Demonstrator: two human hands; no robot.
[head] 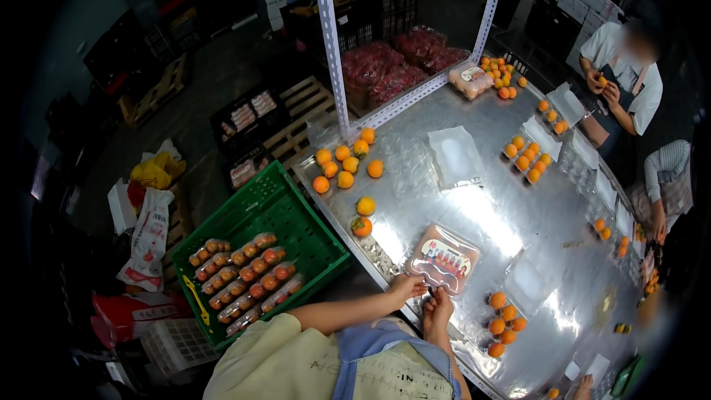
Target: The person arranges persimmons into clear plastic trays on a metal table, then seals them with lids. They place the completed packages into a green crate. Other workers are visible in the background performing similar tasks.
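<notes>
A clear plastic clamshell box (443, 258) with a printed, illustrated label lies closed on the steel tabletop (411, 116) in front of me. Thumb and fingers of my left hand (408, 288) pinch its near edge at the left corner. Beside it, my right hand (439, 308) grips the same edge a little further right. Glare on the film partly hides what the box contains. To the right of my hands, several orange persimmons (507, 316) sit in an open clear tray, its lid (525, 283) folded back. Loose persimmons (350, 164) lie at the table's far left corner.
A green plastic crate (311, 228) holding several filled packs stands against the table's left edge. An open empty clamshell (455, 155) lies mid-table. White perforated posts (329, 39) rise from the far edge. Co-workers (625, 78) handle fruit along the right side.
</notes>
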